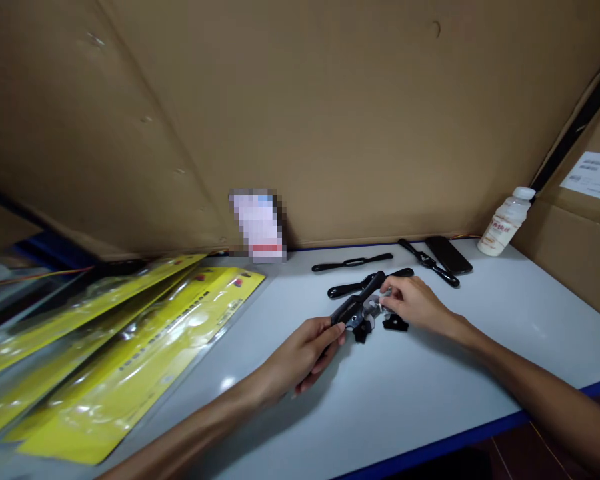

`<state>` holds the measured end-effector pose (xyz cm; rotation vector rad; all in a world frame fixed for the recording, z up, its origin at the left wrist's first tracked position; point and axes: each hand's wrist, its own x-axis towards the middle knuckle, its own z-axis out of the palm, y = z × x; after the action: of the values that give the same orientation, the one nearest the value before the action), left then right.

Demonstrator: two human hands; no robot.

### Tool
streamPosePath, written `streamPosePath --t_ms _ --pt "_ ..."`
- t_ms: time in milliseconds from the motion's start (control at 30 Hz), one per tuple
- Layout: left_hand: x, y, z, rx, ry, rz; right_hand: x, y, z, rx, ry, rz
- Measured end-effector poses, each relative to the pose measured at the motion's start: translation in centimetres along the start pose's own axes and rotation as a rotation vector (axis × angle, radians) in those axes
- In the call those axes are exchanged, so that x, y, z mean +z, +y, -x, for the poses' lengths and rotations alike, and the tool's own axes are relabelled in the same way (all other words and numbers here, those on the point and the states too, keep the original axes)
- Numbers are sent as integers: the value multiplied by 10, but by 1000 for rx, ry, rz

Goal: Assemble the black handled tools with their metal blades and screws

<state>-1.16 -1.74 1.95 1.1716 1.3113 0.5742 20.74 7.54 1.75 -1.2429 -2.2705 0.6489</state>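
My left hand (316, 347) is closed around one end of a black spokeshave (369, 291), which is tilted up above the table. Just right of it, my right hand (411, 299) has its fingertips pinched together; what they hold, if anything, is too small to make out. Below the fingertips lie small black plates (395, 323) and some silvery metal parts (373, 311), partly covered by the hands. Another black spokeshave body (345, 290) rests behind the held one. Farther back are a third body (353, 263) and an angled spokeshave (429, 262) with a metal part at its middle.
Yellow cards in clear blister packs (180, 347) overlap on the left. A blurred-out upright item (260, 227) leans against the cardboard wall (330, 120). A dark phone (449, 255) and a white-capped bottle (505, 223) stand at the back right of the table (480, 373).
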Motion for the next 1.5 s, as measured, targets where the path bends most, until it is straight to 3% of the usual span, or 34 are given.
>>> streamPosePath --t_ms 100,233,400,533,667,867,967,1067,1167,1333,1500 --pt "3 -3 0 66 0 9 1 -10 4 -29 83 17" --pt "8 -9 -2 161 -10 13 11 -30 12 -16 -150 -276" --pt "11 -9 -2 182 26 16 22 -38 16 162 -317 -625" --pt "11 -8 -2 163 64 7 19 -36 16 183 -340 -713" --pt "9 -7 -3 161 129 -1 0 -32 10 198 -442 -698" --pt "-8 -5 -7 203 292 -8 -47 1 -7 219 -341 -515" --pt "-20 -4 -12 235 351 -94 -55 19 -12 288 -403 -406" --pt "-34 -5 -20 266 412 -270 -51 30 -14 302 -491 -322" --pt "-48 -6 -25 301 507 -578 -42 34 -15 262 -546 -248" --pt "-62 -4 -27 156 592 -1158 -29 29 -10 94 -364 210" --pt "-67 -2 -29 61 579 -1356 -20 18 -4 44 -270 471"
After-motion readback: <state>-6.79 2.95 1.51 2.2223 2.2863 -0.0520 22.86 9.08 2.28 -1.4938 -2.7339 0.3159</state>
